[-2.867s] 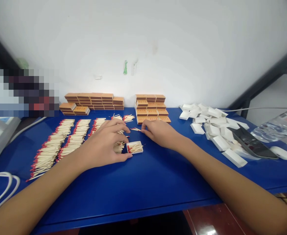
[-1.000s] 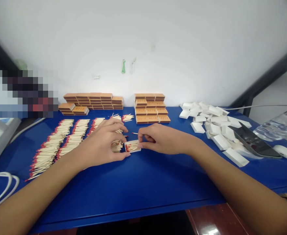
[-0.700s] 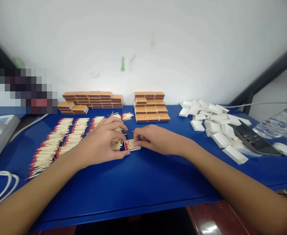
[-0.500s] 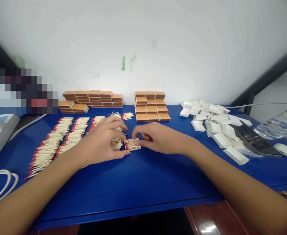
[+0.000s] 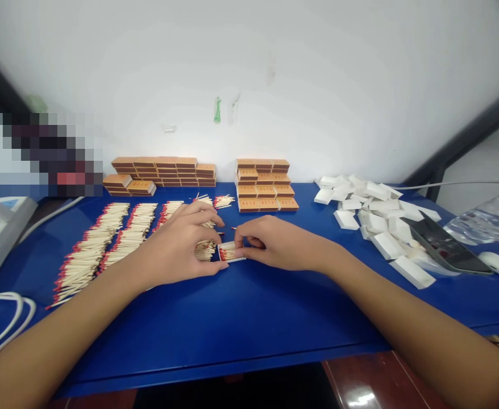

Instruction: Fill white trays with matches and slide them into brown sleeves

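A work corner indoors, home or small workshop, I cannot tell which. From the person's seat: a blue table [image 5: 249, 324] against a scuffed white wall [image 5: 335, 91], matchboxes [image 5: 266, 190] stacked at twelve o'clock, white trays [image 5: 377, 221] heaped at one, a phone [image 5: 452, 245] at two.

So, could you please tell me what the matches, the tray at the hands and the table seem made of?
Matches: likely matte wood, from the pale bare sticks. Tray: probably matte white card, given its thin walls. Table: glossy blue, perhaps painted metal or coated board, given its sheen.
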`<state>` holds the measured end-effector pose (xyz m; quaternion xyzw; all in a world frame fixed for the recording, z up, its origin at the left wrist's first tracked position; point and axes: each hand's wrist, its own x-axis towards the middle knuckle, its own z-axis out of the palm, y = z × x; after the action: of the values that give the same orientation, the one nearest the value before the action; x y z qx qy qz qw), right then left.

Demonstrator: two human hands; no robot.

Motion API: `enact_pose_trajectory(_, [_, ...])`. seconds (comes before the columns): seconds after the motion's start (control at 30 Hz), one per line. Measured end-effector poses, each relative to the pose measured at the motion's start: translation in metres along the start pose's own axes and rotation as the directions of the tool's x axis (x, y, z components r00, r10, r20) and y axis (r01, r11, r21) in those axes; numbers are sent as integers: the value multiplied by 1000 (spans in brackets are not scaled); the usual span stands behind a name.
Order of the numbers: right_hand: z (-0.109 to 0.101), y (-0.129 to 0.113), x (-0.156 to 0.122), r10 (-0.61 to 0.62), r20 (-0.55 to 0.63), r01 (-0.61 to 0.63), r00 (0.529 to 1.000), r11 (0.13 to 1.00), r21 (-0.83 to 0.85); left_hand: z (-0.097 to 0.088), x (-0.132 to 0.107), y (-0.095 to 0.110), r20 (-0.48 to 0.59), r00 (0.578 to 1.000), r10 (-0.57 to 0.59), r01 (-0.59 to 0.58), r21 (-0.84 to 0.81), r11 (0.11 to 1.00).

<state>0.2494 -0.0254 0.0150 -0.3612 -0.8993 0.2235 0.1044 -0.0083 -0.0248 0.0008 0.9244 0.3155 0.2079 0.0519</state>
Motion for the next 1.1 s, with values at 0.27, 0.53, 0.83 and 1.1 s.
enact_pose_trajectory(0.27, [3, 1, 3, 53, -11, -53, 999, 998, 22, 1, 0, -1, 1, 1000, 0, 0, -9, 1000])
enact_pose_trajectory(0.53, [9, 0, 2, 104, -59, -101, 993, 994, 51, 1, 0, -1, 9, 1000, -12, 12, -3, 1000])
enact_pose_trajectory(0.83, [9, 3, 4, 5, -67, 2, 998, 994, 107, 1, -1, 0, 8, 1000, -4, 4, -5, 1000])
enact_pose_trajectory(1.1, [7, 25, 13, 227, -202, -246, 953, 967, -72, 1, -1, 0, 16, 1000, -19, 20, -18, 1000])
